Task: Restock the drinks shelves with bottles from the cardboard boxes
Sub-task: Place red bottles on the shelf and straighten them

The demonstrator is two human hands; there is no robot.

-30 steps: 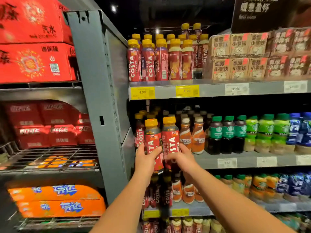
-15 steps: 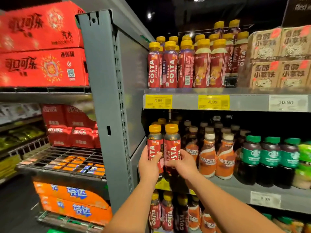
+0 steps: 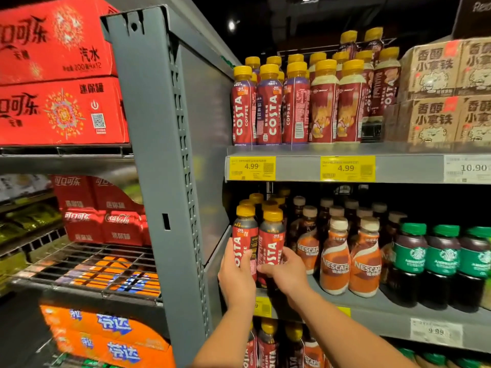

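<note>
costa bottles: two, a left bottle (image 3: pixel 244 235) and a right bottle (image 3: pixel 272 240); yellow caps, dark necks, red labels with white "costa coffee" running up the side; upright, side by side, touching.
place: left end of the middle shelf (image 3: pixel 372 312) at its front edge, about 6 o'clock from frame centre, just beside the grey upright (image 3: pixel 159 155).
left hand (image 3: pixel 236 277): fingers curled round the lower body of the left bottle, thumb on the label.
right hand (image 3: pixel 285 274): wrapped round the lower part of the right bottle, thumb laid across its front.
behind them: more yellow-capped bottles in rows going back.
at 3 o'clock of the pair: nescafe bottles (image 3: pixel 336 261), orange and white, just beside; then green-capped starbucks bottles (image 3: pixel 413 264).
at 12 o'clock: top shelf (image 3: pixel 297 168) with yellow price tags (image 3: pixel 252 168) reading 4.99, and a row of purple-red costa bottles (image 3: pixel 268 107); brown cardboard boxes (image 3: pixel 435 75) at 2 o'clock.
at 9 to 10 o'clock: red cola cartons (image 3: pixel 58 110) on the next rack; orange cartons (image 3: pixel 106 333) at 7 o'clock.
hidden: both bottle bases sit behind the hands, so cannot tell whether they rest on the shelf.
cut off: lower shelf bottles at the frame's bottom edge; small label print is too blurred to read.
</note>
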